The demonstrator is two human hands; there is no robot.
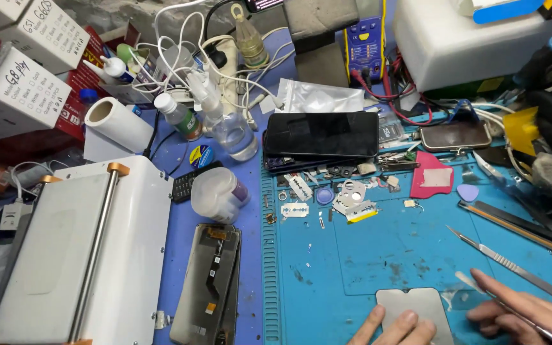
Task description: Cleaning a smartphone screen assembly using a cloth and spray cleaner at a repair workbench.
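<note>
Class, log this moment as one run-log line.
left hand: pressing grey panel | right hand: holding thin tool | surface: blue mat | nearby: scalpel

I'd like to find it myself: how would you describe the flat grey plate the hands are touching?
Start at the blue work mat and go to its bottom edge. There the left hand presses a grey plate with rounded corners and a small top notch. Unlike the nearby razor blades, it is phone-sized and plain.

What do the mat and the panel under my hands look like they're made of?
The mat: likely silicone rubber, matte blue with moulded ridges and scuffs. The panel: grey with a dull sheen and a notch on top, maybe glass or metal; unclear.
</note>
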